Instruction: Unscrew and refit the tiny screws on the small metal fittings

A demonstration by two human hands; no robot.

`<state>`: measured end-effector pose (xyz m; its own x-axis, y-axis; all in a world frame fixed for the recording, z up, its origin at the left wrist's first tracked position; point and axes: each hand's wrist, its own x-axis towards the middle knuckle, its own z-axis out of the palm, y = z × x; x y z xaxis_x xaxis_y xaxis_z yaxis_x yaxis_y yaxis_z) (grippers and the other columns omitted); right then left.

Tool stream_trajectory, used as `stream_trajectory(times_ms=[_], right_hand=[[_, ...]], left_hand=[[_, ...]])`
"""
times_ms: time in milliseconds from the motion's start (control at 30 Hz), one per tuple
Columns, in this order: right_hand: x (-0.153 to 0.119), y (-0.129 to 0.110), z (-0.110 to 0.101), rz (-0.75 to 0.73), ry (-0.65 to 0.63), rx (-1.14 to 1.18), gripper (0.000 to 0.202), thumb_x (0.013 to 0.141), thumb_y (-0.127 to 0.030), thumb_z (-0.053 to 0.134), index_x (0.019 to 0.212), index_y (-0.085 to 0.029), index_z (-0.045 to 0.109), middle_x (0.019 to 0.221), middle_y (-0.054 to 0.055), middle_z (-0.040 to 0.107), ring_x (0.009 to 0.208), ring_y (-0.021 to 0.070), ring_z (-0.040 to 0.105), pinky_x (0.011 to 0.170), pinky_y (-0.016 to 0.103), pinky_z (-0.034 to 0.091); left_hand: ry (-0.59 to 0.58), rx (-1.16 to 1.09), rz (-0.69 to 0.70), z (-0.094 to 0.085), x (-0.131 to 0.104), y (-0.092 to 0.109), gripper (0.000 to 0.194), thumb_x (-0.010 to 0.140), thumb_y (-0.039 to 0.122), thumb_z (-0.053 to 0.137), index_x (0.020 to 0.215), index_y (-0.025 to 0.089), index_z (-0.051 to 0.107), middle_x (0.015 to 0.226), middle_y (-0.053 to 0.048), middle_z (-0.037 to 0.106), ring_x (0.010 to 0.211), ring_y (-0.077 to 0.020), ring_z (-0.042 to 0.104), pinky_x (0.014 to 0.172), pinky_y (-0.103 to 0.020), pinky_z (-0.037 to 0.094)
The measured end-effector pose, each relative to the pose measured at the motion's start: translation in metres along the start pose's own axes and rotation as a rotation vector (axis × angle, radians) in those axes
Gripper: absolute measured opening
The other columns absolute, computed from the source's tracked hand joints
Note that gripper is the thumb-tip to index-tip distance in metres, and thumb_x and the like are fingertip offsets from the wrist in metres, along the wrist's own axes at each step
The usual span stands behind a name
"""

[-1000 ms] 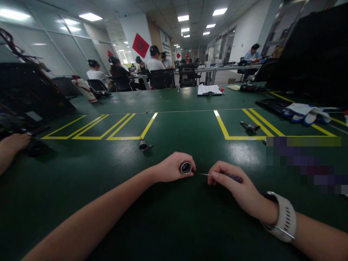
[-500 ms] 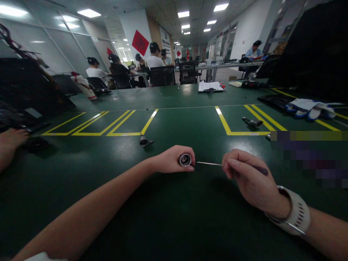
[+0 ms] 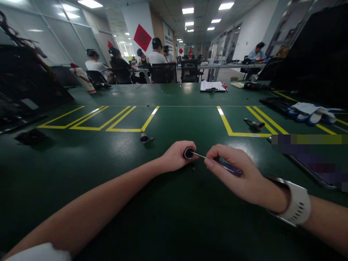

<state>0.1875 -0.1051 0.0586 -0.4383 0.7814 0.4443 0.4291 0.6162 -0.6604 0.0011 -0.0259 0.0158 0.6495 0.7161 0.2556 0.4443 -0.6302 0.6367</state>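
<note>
My left hand (image 3: 178, 156) is closed around a cup-shaped metal part (image 3: 186, 156), its round hollow end turned toward me. Between the fingers of my right hand (image 3: 233, 170) is a slim screwdriver (image 3: 230, 168) with a dark purple, see-through handle. Its thin shaft points left, and the tip is at or inside the mouth of the metal part; how deep I cannot tell. Just below my left hand, a tiny dark ring-like piece (image 3: 193, 169) lies on the green table (image 3: 174, 217).
A similar metal part (image 3: 144, 137) lies left of centre beside a small loose piece (image 3: 152, 138). Another one (image 3: 255, 124) rests at right within yellow tape lines. Farther right are a phone-like dark slab (image 3: 307, 163) and gloves (image 3: 311, 111). A clipboard (image 3: 212, 86) lies at the back.
My right hand has moved left, bringing the screwdriver tip to the metal part's mouth. The tiny ring-like piece now shows on the table. Another person's hand at far left has gone from view.
</note>
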Motion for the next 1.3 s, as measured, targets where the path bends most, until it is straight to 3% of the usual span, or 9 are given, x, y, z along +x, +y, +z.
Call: stream_trajectory(times_ms=[367,633,733,867,967,1067,1167,1300], right_hand=[[-0.005,0.017,0.013,-0.238,-0.143,-0.303,0.014,0.085,-0.018,0.046,0.077,-0.018,0.057,0.074,0.007,0.060,0.067,0.0190,0.050,0.060,0.034,0.034],[-0.008,0.025,0.013,0.106,0.007,0.109,0.018,0.088,-0.019,0.045,0.071,-0.019,0.052,0.064,0.000,0.053,0.059,0.0132,0.050,0.054,0.026,0.038],[-0.010,0.029,0.013,0.161,0.027,0.183,0.019,0.089,-0.021,0.045,0.071,-0.020,0.052,0.065,0.000,0.054,0.059,0.0131,0.051,0.054,0.025,0.040],[-0.014,0.029,0.012,-0.002,0.074,0.076,0.017,0.088,-0.018,0.044,0.073,-0.019,0.052,0.067,0.001,0.054,0.062,0.0138,0.051,0.057,0.028,0.040],[-0.015,0.026,0.014,-0.209,-0.005,-0.170,0.014,0.086,-0.015,0.044,0.076,-0.016,0.053,0.071,0.005,0.057,0.066,0.0168,0.049,0.060,0.032,0.038],[-0.015,0.022,0.018,-0.273,-0.081,-0.342,0.016,0.085,-0.015,0.044,0.074,-0.014,0.055,0.071,0.007,0.057,0.066,0.0185,0.048,0.060,0.034,0.036],[-0.015,0.021,0.018,-0.163,-0.051,-0.232,0.016,0.086,-0.015,0.044,0.073,-0.015,0.053,0.069,0.005,0.055,0.063,0.0165,0.047,0.058,0.032,0.036],[-0.014,0.026,0.015,0.101,0.051,0.091,0.020,0.088,-0.021,0.044,0.071,-0.019,0.053,0.065,0.001,0.053,0.060,0.0143,0.049,0.055,0.029,0.038]], left_hand=[[-0.016,0.182,0.090,0.007,0.000,-0.005,0.006,0.077,0.019,0.056,0.073,0.015,0.052,0.068,0.003,0.053,0.064,-0.0103,0.050,0.064,-0.024,0.037],[-0.049,0.244,0.142,0.009,0.003,-0.005,0.014,0.081,0.026,0.054,0.073,0.015,0.051,0.069,0.002,0.053,0.064,-0.0113,0.050,0.065,-0.026,0.037],[-0.033,0.233,0.136,0.010,0.003,-0.004,0.013,0.081,0.025,0.054,0.073,0.016,0.050,0.070,0.002,0.052,0.063,-0.0107,0.048,0.062,-0.024,0.036],[-0.040,0.199,0.129,0.010,0.003,-0.005,0.012,0.080,0.023,0.055,0.072,0.016,0.049,0.070,0.002,0.052,0.062,-0.0100,0.048,0.060,-0.023,0.036],[-0.042,0.206,0.119,0.011,0.003,-0.006,0.011,0.080,0.023,0.056,0.073,0.016,0.050,0.069,0.002,0.053,0.063,-0.0103,0.049,0.061,-0.023,0.037],[-0.038,0.257,0.129,0.012,0.003,-0.007,0.013,0.081,0.025,0.054,0.073,0.016,0.051,0.069,0.002,0.054,0.063,-0.0110,0.049,0.065,-0.026,0.037],[-0.043,0.292,0.145,0.011,0.003,-0.006,0.014,0.082,0.026,0.053,0.073,0.016,0.051,0.069,0.001,0.055,0.065,-0.0116,0.051,0.067,-0.027,0.037],[-0.073,0.289,0.158,0.009,0.002,-0.004,0.013,0.082,0.025,0.053,0.075,0.016,0.051,0.072,0.001,0.056,0.067,-0.0118,0.052,0.068,-0.027,0.036]])
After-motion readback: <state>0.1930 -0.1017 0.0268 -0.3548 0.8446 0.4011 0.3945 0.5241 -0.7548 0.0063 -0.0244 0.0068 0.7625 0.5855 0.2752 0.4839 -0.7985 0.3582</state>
